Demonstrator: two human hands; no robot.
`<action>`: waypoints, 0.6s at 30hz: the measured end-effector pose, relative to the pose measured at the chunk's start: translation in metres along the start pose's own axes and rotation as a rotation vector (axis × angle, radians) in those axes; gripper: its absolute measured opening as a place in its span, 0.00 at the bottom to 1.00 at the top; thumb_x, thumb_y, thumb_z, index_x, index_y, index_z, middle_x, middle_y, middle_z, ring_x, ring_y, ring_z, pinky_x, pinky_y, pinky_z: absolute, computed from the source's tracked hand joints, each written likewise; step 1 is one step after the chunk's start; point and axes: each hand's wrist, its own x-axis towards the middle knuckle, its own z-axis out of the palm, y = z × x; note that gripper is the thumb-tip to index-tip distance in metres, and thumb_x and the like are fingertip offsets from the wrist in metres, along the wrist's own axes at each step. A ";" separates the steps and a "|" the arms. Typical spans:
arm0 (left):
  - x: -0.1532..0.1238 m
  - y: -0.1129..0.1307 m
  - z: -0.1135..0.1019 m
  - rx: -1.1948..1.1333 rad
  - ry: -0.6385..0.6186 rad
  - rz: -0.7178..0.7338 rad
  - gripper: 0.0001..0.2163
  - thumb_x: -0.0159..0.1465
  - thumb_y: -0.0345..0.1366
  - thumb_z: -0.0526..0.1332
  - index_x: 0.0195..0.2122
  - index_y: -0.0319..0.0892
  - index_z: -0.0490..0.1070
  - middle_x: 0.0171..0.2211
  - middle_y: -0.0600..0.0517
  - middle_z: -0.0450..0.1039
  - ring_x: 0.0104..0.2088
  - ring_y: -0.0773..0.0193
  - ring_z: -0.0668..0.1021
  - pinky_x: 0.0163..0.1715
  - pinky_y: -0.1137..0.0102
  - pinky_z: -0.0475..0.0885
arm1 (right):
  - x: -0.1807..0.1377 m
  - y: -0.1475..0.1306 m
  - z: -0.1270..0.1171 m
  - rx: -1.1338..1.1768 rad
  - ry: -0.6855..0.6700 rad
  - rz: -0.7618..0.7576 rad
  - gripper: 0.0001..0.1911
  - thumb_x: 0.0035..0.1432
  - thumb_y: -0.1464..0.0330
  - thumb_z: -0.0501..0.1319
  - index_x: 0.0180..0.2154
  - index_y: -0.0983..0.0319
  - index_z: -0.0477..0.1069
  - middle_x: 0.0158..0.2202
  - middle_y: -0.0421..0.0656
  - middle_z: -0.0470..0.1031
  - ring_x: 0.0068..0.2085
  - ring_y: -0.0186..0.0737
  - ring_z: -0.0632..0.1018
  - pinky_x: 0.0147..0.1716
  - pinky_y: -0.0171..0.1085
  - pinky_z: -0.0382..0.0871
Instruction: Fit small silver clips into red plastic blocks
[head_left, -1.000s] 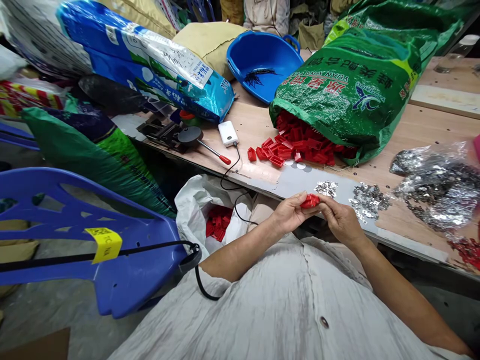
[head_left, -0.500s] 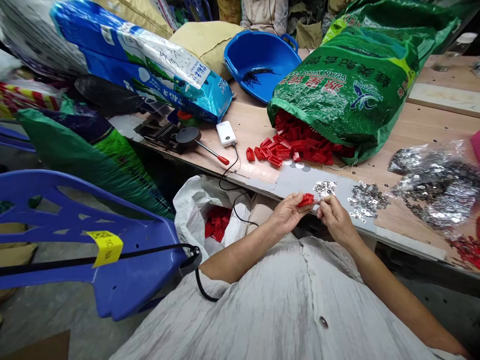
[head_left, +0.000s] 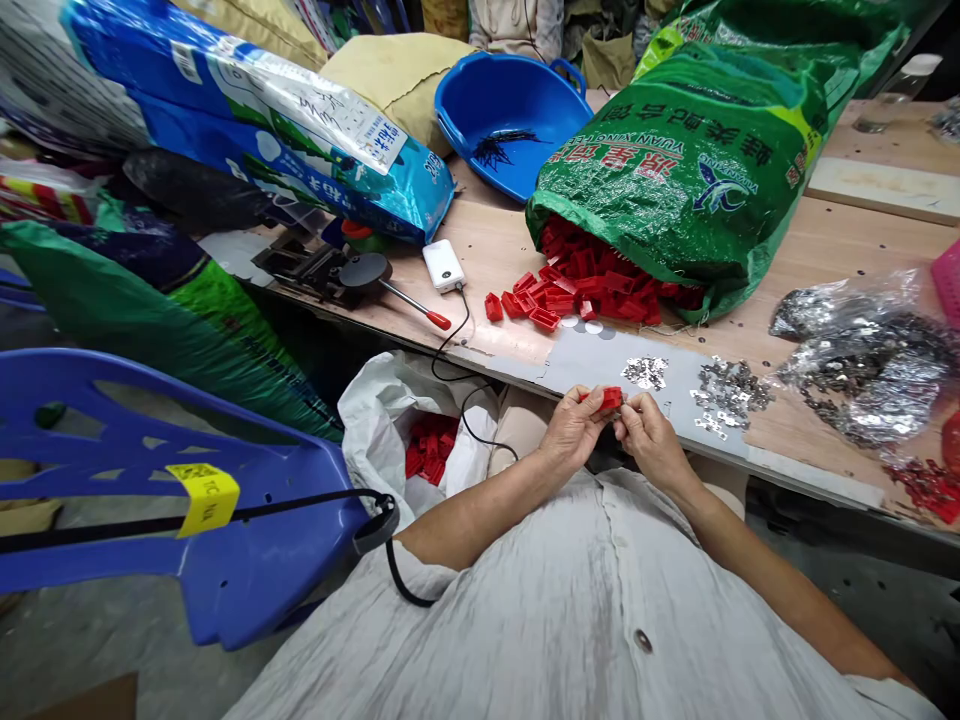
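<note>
Both my hands meet at the table's near edge over my lap. My left hand [head_left: 574,432] is closed on a small red plastic part [head_left: 609,398]. My right hand [head_left: 649,436] pinches at the same red part from the right; whether it also holds a small metal piece is too small to tell. Just beyond my fingers lie little heaps of shiny metal pieces [head_left: 646,372] on a grey patch of the wooden table [head_left: 825,250]. More red parts [head_left: 559,296] spill from the mouth of a green woven sack [head_left: 690,170].
A white bag with red parts [head_left: 427,445] hangs below the table by my left arm. A blue basin [head_left: 510,110], a white power bank with cable [head_left: 442,266], a black hand tool [head_left: 337,272], a clear bag of metal pieces [head_left: 862,360] and a blue plastic chair [head_left: 150,490] surround me.
My hands parted slightly half a second ago, then came together again on the red part. The camera view shifted a little, so everything sits slightly left and higher.
</note>
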 end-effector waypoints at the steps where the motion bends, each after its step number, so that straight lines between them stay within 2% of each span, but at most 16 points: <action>1: 0.000 0.000 0.000 0.003 0.002 -0.001 0.19 0.49 0.36 0.75 0.26 0.40 0.61 0.31 0.52 0.78 0.35 0.65 0.81 0.43 0.69 0.71 | -0.001 0.000 0.001 0.000 0.007 -0.006 0.15 0.65 0.52 0.50 0.33 0.55 0.56 0.23 0.35 0.67 0.22 0.34 0.64 0.22 0.34 0.59; 7: 0.001 -0.003 -0.003 0.017 0.011 -0.020 0.20 0.48 0.35 0.76 0.26 0.40 0.61 0.30 0.53 0.78 0.33 0.67 0.80 0.42 0.70 0.71 | -0.005 -0.005 0.001 -0.067 0.009 -0.027 0.14 0.66 0.55 0.50 0.33 0.55 0.56 0.23 0.35 0.68 0.24 0.35 0.67 0.26 0.36 0.62; 11: 0.003 0.008 -0.004 0.076 -0.033 -0.050 0.20 0.48 0.37 0.76 0.26 0.40 0.62 0.30 0.53 0.79 0.36 0.65 0.82 0.47 0.68 0.72 | -0.003 -0.013 -0.017 -0.213 -0.052 -0.087 0.10 0.67 0.58 0.51 0.36 0.56 0.62 0.26 0.37 0.72 0.28 0.37 0.72 0.32 0.37 0.65; 14: 0.003 0.036 -0.011 0.187 -0.037 -0.040 0.19 0.48 0.37 0.76 0.27 0.40 0.64 0.33 0.51 0.81 0.39 0.61 0.83 0.51 0.64 0.72 | 0.002 -0.013 -0.048 -0.375 -0.002 -0.066 0.11 0.65 0.59 0.54 0.42 0.57 0.69 0.33 0.41 0.78 0.35 0.41 0.77 0.37 0.39 0.67; 18: -0.006 0.093 -0.038 0.465 0.013 0.152 0.16 0.48 0.37 0.75 0.31 0.40 0.69 0.35 0.51 0.81 0.36 0.62 0.83 0.47 0.63 0.74 | 0.006 -0.002 -0.101 -0.685 0.247 -0.053 0.10 0.60 0.61 0.57 0.38 0.58 0.73 0.39 0.45 0.80 0.39 0.45 0.78 0.40 0.42 0.67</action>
